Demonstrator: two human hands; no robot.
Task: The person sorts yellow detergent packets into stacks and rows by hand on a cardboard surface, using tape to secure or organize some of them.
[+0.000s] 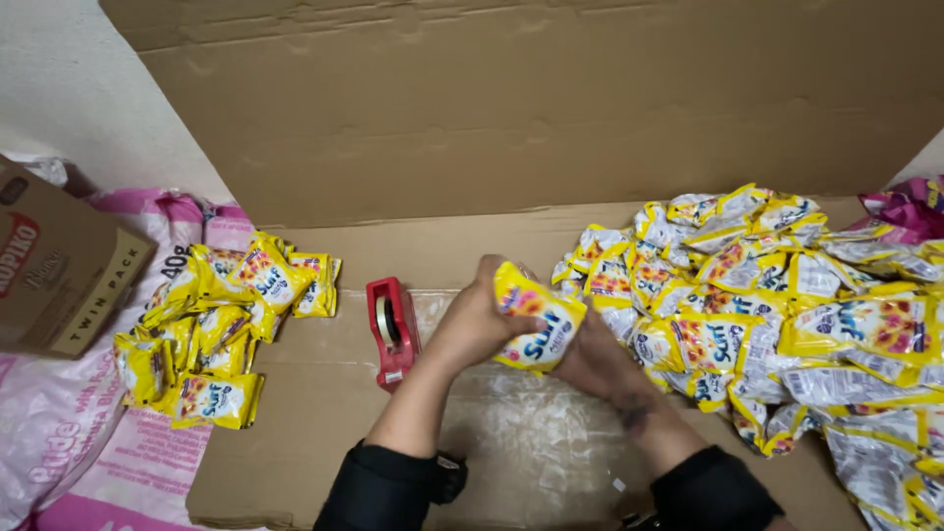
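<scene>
A flattened sheet of brown corrugated cardboard (pixel 511 246) covers the working surface, creased across its width; its far part stands up like a backdrop, filling most of the upper view; patches of clear shiny tape (pixel 531 433) glint on the near flat part; behind the cardboard, at the upper left, a pale off-white plastered wall (pixel 69 79) shows, and a sliver of it again at the far right; under the cardboard on the left lies a pink and white printed woven sack (pixel 88 462), crumpled; light is soft, even and indoor, casting faint shadows.
</scene>
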